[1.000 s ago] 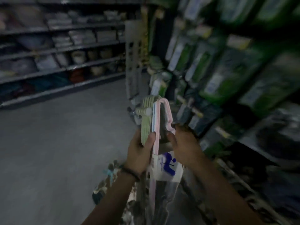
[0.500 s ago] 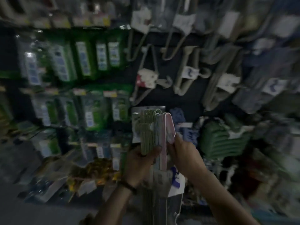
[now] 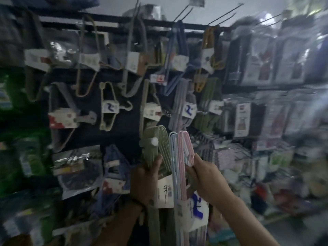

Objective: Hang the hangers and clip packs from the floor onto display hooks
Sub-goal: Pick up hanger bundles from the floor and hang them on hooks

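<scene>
I see the left hand (image 3: 144, 181) gripping the green hangers (image 3: 150, 153); at its 3 o'clock the right hand (image 3: 205, 176) pinches the pink hangers (image 3: 182, 157).

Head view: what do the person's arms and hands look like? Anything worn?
Both forearms are bare, no sleeves or gloves in view. The left hand has a thin dark wristband at its wrist; the right hand shows nothing worn. Blur hides any rings.
</scene>
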`<state>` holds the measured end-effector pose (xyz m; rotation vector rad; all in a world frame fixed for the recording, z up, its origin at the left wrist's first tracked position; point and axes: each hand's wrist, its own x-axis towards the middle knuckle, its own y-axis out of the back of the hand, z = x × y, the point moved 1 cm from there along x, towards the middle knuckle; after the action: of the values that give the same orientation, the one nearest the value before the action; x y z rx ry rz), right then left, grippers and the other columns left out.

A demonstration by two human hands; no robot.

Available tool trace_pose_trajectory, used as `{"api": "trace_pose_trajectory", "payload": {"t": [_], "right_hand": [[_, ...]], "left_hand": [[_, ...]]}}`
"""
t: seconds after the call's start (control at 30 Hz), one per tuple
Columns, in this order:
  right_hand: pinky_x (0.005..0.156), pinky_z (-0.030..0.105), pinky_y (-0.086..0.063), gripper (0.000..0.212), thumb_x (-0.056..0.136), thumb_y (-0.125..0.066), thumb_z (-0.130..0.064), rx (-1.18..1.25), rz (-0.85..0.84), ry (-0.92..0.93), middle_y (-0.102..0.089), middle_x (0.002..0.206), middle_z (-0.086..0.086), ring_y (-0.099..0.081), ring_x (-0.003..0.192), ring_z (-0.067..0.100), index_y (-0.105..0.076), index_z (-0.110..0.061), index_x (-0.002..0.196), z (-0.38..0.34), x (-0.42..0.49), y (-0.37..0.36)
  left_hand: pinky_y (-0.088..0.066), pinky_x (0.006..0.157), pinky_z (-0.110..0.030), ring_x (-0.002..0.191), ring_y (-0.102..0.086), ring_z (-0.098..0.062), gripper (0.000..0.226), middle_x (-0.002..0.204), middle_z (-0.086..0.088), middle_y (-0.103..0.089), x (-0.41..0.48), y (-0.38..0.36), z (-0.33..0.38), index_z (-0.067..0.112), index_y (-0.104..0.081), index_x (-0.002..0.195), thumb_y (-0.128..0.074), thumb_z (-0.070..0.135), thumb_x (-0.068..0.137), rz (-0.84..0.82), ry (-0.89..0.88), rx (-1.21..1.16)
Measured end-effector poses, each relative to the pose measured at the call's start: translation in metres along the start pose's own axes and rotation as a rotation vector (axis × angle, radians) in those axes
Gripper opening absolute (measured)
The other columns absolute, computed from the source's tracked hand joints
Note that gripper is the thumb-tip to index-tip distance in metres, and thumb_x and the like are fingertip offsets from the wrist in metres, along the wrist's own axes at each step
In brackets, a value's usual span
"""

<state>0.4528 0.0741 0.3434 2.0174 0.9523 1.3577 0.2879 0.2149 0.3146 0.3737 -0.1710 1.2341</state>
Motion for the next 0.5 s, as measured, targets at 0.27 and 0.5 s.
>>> {"api": "trace_pose_trajectory", "payload": {"t": [0.27, 0.5], "right_hand": [[0.059, 0.04, -0.051, 0.024, 0.109, -0.035, -0.054, -0.213, 0.042, -0.04, -0.061, 0.077, -0.009, -0.059, 0.064, 0.019, -0.047, -0.033, 0.113, 0.115, 0.02, 0.075], [0.049, 0.033, -0.036, 0.032, 0.104, -0.019, -0.063, -0.268, 0.095, -0.053, -0.054, 0.067, -0.01, -0.051, 0.053, 0.012, -0.036, -0.038, 0.097, 0.173, 0.086, 0.095]], "left_hand": [[-0.057, 0.091, -0.032, 0.095, -0.065, -0.01, 0.056, 0.108, 0.0, -0.072, 0.039, -0.113, 0.028, 0.011, -0.063, 0.128, -0.046, 0.057, 0.101, -0.065, -0.4, 0.222], [-0.059, 0.064, -0.044, 0.065, -0.071, -0.019, 0.045, 0.066, -0.004, -0.068, 0.125, -0.144, 0.038, 0.02, -0.076, 0.093, -0.054, 0.058, 0.103, -0.011, -0.396, 0.201]]}}
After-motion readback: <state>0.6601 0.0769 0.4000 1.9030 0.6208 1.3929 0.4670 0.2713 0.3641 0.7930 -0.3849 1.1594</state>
